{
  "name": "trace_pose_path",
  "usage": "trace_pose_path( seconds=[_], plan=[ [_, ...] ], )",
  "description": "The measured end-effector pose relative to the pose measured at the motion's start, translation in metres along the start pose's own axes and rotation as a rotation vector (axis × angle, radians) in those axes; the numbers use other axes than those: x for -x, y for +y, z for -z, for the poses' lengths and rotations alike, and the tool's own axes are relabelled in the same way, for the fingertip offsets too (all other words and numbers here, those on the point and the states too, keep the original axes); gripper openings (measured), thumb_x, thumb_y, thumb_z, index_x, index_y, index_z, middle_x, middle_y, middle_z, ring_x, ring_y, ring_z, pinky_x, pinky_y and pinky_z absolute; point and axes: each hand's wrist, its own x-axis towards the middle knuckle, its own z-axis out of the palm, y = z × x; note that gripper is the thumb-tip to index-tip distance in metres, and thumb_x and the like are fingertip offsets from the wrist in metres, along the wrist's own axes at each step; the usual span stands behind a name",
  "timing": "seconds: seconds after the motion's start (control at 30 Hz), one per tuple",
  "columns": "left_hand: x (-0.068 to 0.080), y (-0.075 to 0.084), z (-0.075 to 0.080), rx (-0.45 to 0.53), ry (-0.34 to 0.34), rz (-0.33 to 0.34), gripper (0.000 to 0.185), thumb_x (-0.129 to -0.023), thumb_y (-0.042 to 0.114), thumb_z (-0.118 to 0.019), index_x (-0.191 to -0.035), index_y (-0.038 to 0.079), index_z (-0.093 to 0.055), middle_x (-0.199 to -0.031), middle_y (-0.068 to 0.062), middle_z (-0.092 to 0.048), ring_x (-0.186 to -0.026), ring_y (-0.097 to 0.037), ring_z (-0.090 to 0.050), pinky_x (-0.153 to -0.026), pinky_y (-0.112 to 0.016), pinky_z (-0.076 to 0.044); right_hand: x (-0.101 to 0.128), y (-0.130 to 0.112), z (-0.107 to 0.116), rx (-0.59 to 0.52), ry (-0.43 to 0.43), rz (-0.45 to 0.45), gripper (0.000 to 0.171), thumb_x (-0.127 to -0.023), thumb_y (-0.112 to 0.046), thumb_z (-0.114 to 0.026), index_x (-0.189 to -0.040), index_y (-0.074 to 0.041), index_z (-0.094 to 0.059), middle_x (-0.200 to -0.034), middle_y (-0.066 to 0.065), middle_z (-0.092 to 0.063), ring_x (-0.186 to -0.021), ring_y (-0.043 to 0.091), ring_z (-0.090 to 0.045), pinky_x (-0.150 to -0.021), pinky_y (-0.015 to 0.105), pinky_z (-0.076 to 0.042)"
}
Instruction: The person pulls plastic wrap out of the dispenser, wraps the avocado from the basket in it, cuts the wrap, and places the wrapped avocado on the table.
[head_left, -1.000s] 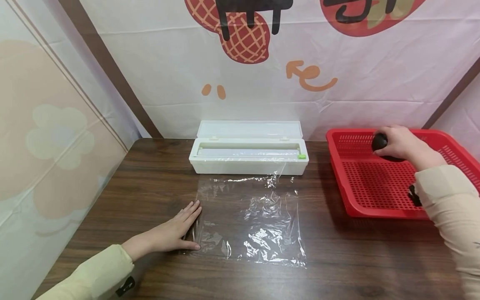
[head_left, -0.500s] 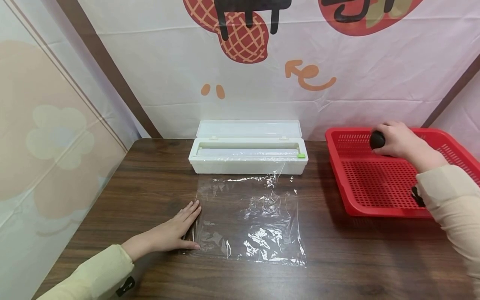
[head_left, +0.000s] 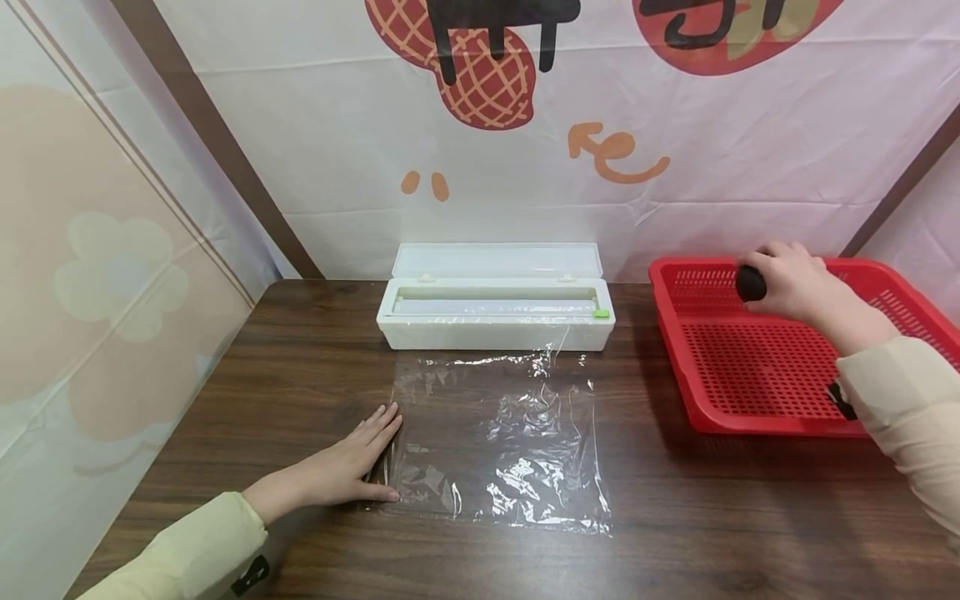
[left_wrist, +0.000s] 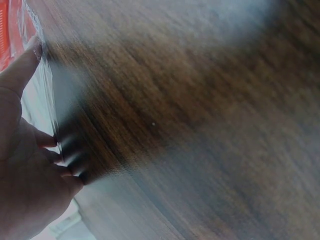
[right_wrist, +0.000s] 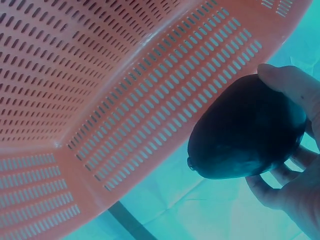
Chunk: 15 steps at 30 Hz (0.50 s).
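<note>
Dark fruit (head_left: 751, 284) hangs over the red basket (head_left: 738, 375), fingers of the right hand (head_left: 791, 285) clamped round it; the left hand (head_left: 348, 465), fingers apart, rests on clear wrap (head_left: 480, 433) before an open box (head_left: 495, 284) holding a roll (head_left: 495, 307).

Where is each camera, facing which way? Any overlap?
Head: worn on head, facing forward and down at clear film and white box; left hand, right hand, sleeves show.
Left wrist: on that wrist, facing table; left hand at image left.
Right wrist: on that wrist, facing red basket and gripped dark object; right hand shows.
Shared by head and right wrist: red basket, dark object, right hand.
</note>
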Motion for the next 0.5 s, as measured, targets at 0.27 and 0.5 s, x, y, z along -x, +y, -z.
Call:
trace_pose_path(
  seconds=[0.27,0.5],
  plan=[
    [0.000,-0.001,-0.002,-0.004,0.010,-0.008,0.097,-0.078,0.053,-0.062,-0.138,-0.012,-0.022,-0.146,-0.030,-0.012,-0.133,-0.045,-0.011,-0.105,-0.055,-0.018,0.001,-0.009,0.002,0.031,0.017,0.028,0.053,-0.067,-0.009,-0.074,-0.114,0.004,-0.053,-0.110,0.030,-0.045,-0.099,0.048,-0.037,-0.066,0.057,-0.036],
    [0.000,-0.001,-0.002,-0.007,0.014,-0.011,0.097,-0.078,0.053,-0.062,-0.138,-0.012,-0.022,-0.145,-0.030,-0.013,-0.132,-0.045,-0.011,-0.105,-0.055,-0.018,0.002,-0.016,0.003,0.044,0.033,0.052,0.052,-0.065,-0.007,-0.075,-0.113,0.004,-0.054,-0.108,0.030,-0.046,-0.098,0.049,-0.037,-0.064,0.057,-0.035]
  ],
)
